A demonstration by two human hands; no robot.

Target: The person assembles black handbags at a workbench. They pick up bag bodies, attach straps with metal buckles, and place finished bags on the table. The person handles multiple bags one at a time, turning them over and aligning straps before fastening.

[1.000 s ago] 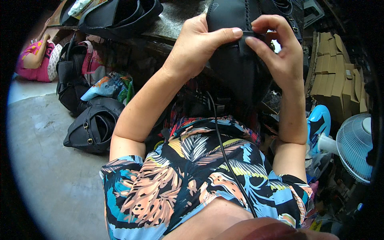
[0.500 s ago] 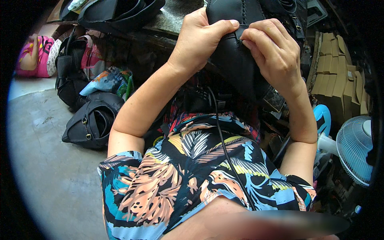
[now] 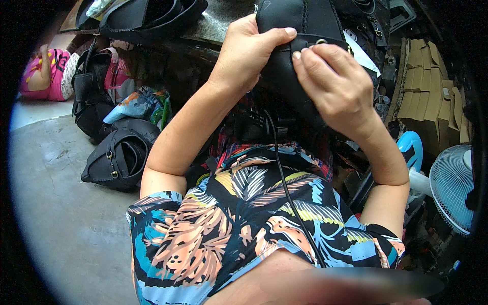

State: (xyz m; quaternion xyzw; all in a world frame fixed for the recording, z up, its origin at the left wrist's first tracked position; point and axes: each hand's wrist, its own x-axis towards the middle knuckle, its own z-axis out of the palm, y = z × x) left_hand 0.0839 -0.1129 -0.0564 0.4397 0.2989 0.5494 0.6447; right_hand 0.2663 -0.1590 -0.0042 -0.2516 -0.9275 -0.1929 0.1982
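Left hand (image 3: 249, 53) wrapped around black bag (image 3: 310, 25), thumb on top, right hand (image 3: 333, 84) pinching bag's edge by metal ring (image 3: 321, 41), fan (image 3: 452, 188) at right

Brown flattened cartons (image 3: 427, 86), stacked right

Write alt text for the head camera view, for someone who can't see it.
Seen from above, a person's left hand and right hand grip a black leather piece with stitched seams, fingertips meeting at a small metal ring. Black bags sit on the concrete floor at left; folded cardboard and a white fan at right.
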